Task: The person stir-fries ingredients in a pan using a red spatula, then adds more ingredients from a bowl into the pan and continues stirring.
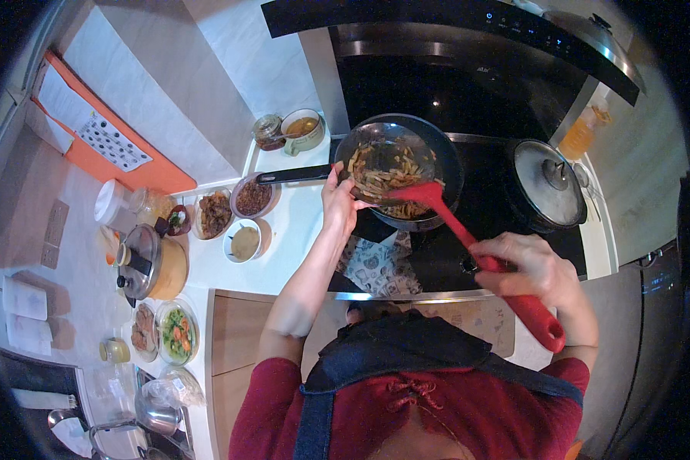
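Note:
My left hand (340,198) grips the near-left rim of a round clear bowl (392,133), apparently glass, tilted over a dark frying pan (457,150) on the black cooktop. Thin cooked strips (394,164) lie in the bowl, and more food (405,209) shows in the pan beneath. The pan's black handle (296,174) points left, just beyond my left hand. My right hand (526,267), slightly blurred, is closed around a red spatula (457,224). Its blade reaches the near side of the bowl, among the strips. The blade's edge and the bowl's underside are partly hidden.
A lidded pot (546,184) stands on the right of the cooktop; a patterned cloth (376,263) lies at its front. Leftward are a mug (303,131), a white bowl (242,241), filled dishes (213,214), a lidded saucepan (155,261) and salad (177,332). The range hood (454,34) overhangs.

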`<state>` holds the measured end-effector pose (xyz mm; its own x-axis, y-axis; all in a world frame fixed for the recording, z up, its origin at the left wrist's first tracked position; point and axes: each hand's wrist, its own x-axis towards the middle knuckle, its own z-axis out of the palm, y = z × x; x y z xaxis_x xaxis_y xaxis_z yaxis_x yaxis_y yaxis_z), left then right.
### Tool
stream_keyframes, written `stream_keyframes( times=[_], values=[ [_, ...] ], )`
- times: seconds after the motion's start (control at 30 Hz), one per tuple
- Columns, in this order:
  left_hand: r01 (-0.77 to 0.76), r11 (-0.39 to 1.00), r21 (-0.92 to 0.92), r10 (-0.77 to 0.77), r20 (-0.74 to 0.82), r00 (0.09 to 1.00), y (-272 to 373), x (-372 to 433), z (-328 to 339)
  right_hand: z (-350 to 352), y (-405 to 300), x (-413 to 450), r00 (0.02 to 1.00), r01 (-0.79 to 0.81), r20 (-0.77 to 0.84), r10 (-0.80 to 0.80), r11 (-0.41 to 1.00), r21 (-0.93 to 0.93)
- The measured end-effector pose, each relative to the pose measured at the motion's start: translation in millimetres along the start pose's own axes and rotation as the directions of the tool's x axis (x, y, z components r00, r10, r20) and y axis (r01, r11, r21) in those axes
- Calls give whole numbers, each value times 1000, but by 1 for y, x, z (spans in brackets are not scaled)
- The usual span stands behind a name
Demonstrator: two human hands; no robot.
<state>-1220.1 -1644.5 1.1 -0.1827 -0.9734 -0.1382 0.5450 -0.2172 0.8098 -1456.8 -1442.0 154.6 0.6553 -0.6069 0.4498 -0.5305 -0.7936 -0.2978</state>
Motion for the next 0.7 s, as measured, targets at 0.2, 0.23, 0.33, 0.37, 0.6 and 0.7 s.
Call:
stream_keyframes(
  times=[0.2, 0.23, 0.33, 0.37, 0.6, 0.7],
  values=[
    [-7, 1000, 22, 5, 53, 999, -7, 2, 11, 26, 30, 15, 995, 100, -4, -100, 994, -42],
    [-10, 1000, 23, 8, 53, 999, -9, 3, 9, 29, 42, 16, 996, 79, -50, -80, 996, -29],
    [-24, 994, 108, 14, 98, 995, -8, 6, 4, 30, 50, 22, 986, 103, -130, -107, 994, -42],
    [-31, 994, 108, 20, 94, 995, -7, 7, 2, 28, 50, 23, 983, 96, -153, -103, 994, -55],
    [-3, 996, 92, -5, 83, 997, -9, 12, 4, 57, 71, 23, 992, 88, -84, -96, 992, -92],
    [-9, 995, 98, 7, 28, 1000, -5, 11, 6, 59, 59, 13, 993, 109, 46, -110, 994, 13]
  ],
)
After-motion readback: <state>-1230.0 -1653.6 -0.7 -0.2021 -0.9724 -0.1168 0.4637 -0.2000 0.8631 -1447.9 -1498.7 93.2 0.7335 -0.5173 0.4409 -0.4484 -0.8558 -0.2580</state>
